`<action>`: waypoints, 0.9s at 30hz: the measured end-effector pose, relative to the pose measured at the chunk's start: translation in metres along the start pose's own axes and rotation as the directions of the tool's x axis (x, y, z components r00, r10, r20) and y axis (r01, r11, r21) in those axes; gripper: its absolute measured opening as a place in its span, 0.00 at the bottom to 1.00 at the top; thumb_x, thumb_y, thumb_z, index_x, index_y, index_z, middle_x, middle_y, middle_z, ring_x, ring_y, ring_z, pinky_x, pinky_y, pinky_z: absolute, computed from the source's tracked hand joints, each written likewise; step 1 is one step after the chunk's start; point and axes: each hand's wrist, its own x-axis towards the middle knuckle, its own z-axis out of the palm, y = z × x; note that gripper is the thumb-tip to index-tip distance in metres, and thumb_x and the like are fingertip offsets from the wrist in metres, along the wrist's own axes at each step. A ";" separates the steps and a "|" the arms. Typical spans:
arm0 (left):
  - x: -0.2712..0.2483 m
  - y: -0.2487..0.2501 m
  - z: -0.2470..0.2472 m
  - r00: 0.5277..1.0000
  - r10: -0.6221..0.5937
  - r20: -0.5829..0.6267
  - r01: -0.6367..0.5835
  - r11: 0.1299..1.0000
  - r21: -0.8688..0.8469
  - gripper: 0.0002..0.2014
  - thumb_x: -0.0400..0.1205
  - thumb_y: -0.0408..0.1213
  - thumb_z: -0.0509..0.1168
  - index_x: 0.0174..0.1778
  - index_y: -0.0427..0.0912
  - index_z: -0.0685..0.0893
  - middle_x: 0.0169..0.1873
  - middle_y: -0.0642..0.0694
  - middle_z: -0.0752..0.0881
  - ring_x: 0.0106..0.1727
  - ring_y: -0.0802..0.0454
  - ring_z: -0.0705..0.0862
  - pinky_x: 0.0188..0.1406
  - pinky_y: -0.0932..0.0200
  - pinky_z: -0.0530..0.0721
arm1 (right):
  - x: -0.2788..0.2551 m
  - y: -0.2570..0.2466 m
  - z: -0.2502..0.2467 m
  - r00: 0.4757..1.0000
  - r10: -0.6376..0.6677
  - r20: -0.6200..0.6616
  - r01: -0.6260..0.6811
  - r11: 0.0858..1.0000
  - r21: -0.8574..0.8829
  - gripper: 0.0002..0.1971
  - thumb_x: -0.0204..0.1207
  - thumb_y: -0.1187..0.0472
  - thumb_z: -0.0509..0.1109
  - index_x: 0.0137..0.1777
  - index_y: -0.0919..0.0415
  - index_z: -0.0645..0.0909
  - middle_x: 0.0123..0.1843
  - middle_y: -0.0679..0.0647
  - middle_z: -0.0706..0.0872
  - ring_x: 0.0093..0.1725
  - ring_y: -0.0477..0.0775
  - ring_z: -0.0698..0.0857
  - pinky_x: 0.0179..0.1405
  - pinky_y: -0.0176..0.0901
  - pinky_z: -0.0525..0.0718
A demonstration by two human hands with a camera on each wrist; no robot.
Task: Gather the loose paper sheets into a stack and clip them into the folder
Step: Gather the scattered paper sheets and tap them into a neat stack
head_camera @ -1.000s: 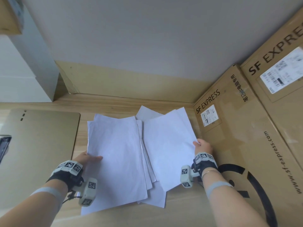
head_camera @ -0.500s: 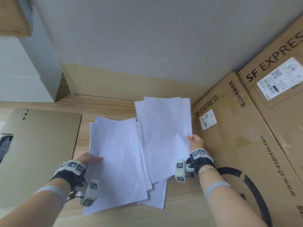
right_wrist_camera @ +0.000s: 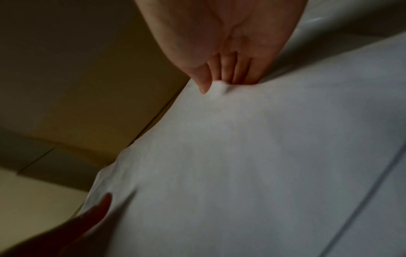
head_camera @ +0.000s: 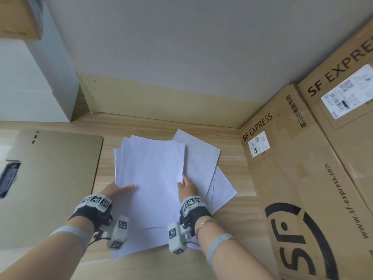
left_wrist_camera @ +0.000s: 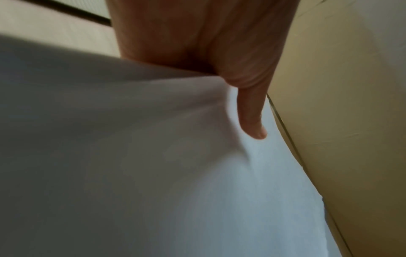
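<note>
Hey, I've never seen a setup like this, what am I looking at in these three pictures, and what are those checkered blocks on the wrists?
No robot here: a person wears three cameras. The wide picture comes from the head; the two close-ups come from the checkered wrist cameras, looking along the fingers. On the wooden desk lie white paper sheets, with more loose sheets to their right. The left hand and the right hand each pinch a side of the pile. A tan folder lies left, SF Express cardboard boxes right.

Head view bright, edge-warped; wrist views dim, blurred.
</note>
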 end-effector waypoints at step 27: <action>-0.014 -0.008 -0.035 0.996 0.069 -0.056 -0.078 0.981 -0.176 0.06 0.75 0.27 0.71 0.45 0.38 0.83 0.45 0.34 0.86 0.53 0.34 0.83 0.66 0.30 0.76 | 0.015 0.028 -0.056 0.955 0.256 -0.148 -0.257 0.966 0.018 0.25 0.75 0.64 0.70 0.72 0.65 0.69 0.68 0.64 0.81 0.65 0.63 0.82 0.60 0.46 0.80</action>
